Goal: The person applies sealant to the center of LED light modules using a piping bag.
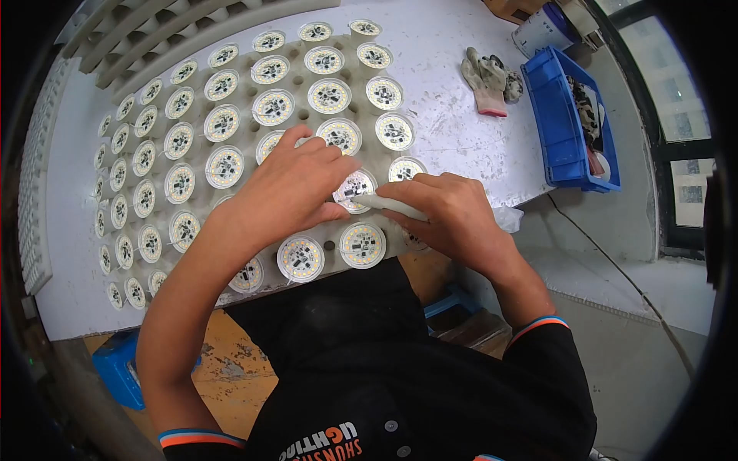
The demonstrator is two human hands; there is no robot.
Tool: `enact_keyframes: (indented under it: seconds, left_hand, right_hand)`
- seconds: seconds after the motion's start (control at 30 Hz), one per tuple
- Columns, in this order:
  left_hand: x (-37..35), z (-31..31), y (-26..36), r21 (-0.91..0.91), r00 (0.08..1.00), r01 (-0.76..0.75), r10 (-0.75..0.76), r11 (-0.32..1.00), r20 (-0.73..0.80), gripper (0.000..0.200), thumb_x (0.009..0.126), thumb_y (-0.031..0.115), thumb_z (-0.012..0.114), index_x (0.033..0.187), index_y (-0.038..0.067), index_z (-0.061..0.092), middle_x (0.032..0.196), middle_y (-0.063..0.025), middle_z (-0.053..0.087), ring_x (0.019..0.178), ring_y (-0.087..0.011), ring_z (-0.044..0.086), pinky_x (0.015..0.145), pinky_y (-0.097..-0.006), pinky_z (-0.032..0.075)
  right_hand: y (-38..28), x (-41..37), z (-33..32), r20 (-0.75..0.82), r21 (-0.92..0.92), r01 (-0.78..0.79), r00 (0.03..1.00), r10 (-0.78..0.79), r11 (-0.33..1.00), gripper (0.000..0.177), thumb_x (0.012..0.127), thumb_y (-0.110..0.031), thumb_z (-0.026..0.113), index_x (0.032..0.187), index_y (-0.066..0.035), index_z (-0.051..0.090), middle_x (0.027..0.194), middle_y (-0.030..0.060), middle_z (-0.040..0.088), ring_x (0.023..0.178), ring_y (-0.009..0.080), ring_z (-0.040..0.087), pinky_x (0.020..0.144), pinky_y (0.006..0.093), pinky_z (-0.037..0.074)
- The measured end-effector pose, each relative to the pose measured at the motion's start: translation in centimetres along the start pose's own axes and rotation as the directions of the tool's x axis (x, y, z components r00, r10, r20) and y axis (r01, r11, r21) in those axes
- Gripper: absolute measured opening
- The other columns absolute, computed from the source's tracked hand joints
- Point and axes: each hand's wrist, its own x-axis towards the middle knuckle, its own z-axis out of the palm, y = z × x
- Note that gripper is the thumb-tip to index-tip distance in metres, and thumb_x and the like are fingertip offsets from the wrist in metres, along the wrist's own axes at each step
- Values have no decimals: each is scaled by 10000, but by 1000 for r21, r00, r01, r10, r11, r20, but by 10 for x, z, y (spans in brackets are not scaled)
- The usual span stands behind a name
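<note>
Rows of round LED bulbs with exposed circuit boards stand in a grey moulded tray [304,116]. My right hand [453,215] is closed around a white, tapered, pen-like tool [392,204]. Its tip meets the board of one LED bulb [355,190] near the tray's front right. From the left, my left hand [304,184] holds that same bulb, thumb and fingers at its rim; the fingertips are slightly blurred. Just in front of my hands sit two more LED bulbs, one on the left [300,258] and one on the right [362,245].
Grey slotted racks [161,38] line the back left of the white table [442,127]. A pair of work gloves [488,81] lies at the right, near a blue crate [550,123] with odds and ends. A tub [544,31] stands behind, and a cable [615,265] runs down the right.
</note>
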Motion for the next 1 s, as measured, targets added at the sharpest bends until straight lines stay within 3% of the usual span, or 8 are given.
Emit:
enact_keyframes:
  seconds: [0.53,0.63,0.73,0.83,0.87,0.97,1.0]
  left_hand:
    - [0,1,-1,-10,1000,-1,1,1000,-3,571,698,255,837,1192,64,623,942,-78,658,1001,-266,607,1043,-449,364]
    - [0,1,0,-12,1000,17,-17,1000,14,575,698,252,838,1196,68,619,956,-78,657,1002,-265,607,1046,-448,362]
    - [-4,-1,0,-8,999,34,-34,999,6,585,698,239,837,1210,74,609,953,-78,647,994,-266,605,1053,-449,355]
    - [-8,0,0,-30,999,11,-12,999,-47,593,707,220,830,1234,80,597,934,-77,630,977,-272,599,1055,-455,346]
    - [-11,-2,0,-44,998,8,-11,999,-61,596,711,215,825,1244,81,592,928,-78,624,964,-276,595,1054,-458,343]
    - [-11,-14,5,-50,995,28,-33,998,-95,550,734,226,810,1222,73,608,917,-77,624,936,-266,596,1029,-446,362]
    - [-10,-18,7,-42,993,47,-51,998,-102,526,744,235,804,1206,68,618,914,-77,627,928,-259,598,1017,-438,374]
  right_hand:
    - [0,1,-2,28,0,-16,999,16,1000,190,793,-215,739,965,-151,691,778,69,678,710,323,680,594,432,527]
    - [-1,2,-6,99,17,-54,994,52,998,217,802,-189,740,1013,-150,707,851,96,703,751,321,684,633,407,539]
    - [8,-2,-12,-86,304,-76,991,107,950,229,858,-167,718,1078,-104,711,921,95,728,758,260,701,676,351,545]
    - [10,-9,-36,-38,753,-248,908,417,609,227,916,-162,684,1102,-34,705,975,94,725,774,185,690,706,305,541]
    - [14,-12,-38,-85,788,-224,883,461,574,294,962,-184,620,1162,31,640,849,103,672,674,181,638,640,317,531]
    - [38,-21,-35,26,997,-66,815,579,49,333,1010,-254,552,1209,12,562,801,86,636,600,163,585,584,315,490]
    - [36,-20,-35,50,998,-15,798,600,-63,347,1042,-306,485,1255,-32,490,742,33,572,553,131,503,558,311,437]
